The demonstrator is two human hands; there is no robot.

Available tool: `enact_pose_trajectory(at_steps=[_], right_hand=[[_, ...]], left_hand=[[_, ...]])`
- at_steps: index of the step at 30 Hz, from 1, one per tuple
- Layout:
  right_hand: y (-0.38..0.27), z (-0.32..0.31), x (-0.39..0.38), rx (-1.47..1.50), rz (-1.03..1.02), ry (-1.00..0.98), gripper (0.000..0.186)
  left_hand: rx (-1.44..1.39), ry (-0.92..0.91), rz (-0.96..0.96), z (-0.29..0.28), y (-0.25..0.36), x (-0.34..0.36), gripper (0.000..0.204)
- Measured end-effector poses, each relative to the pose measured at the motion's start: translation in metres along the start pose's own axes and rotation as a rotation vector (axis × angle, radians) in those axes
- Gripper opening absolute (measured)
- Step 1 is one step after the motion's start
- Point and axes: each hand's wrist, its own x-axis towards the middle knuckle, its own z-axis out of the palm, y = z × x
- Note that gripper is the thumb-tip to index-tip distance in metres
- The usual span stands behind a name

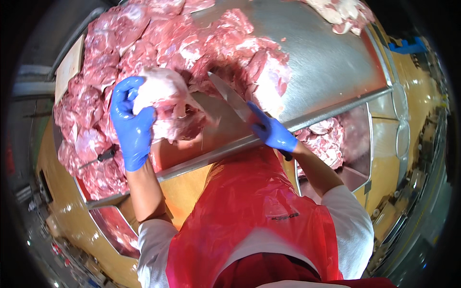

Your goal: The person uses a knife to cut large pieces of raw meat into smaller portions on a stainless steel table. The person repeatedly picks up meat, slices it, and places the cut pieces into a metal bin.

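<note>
Left hand [130,126] holding a chunk of meat [165,93], right hand [271,128] holding a knife [231,99].
The chunk is over the near part of the metal desk [326,67], right of and in front of the heap of meat [98,60]; the left grip is curled partly closed on its left side, thumb apart from the fingers, probably to steady it and keep the glove away from the blade. The right grip is wrapped snugly round the knife's handle, the blade angled far and left beside the chunk, which seems to suit an easy reach. A tray [360,126] with meat pieces [326,144] sits past the desk's near edge on the right, perhaps so that pieces are close at hand.
</note>
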Motion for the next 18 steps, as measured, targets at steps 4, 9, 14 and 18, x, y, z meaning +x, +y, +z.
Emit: enact_pose_trajectory(at_steps=[4, 9, 14, 18], right_hand=[[0.028, -0.006, -0.065, -0.092, 0.16, 0.018, 0.059], [0.014, -0.014, -0.088, -0.076, 0.407, 0.144, 0.031], [0.075, -0.039, -0.113, 0.34, 0.484, 0.418, 0.02], [0.079, -0.067, -0.079, 0.657, 0.492, 0.661, 0.014]], left_hand=[[-0.105, -0.295, 0.103, 0.105, -0.002, 0.016, 0.051], [-0.687, -0.743, 0.155, 0.335, -0.005, -0.03, 0.044], [-0.3, -0.782, 0.523, 0.36, -0.078, -0.03, 0.045], [0.574, -0.088, 0.486, 0.167, -0.181, 0.145, 0.031]])
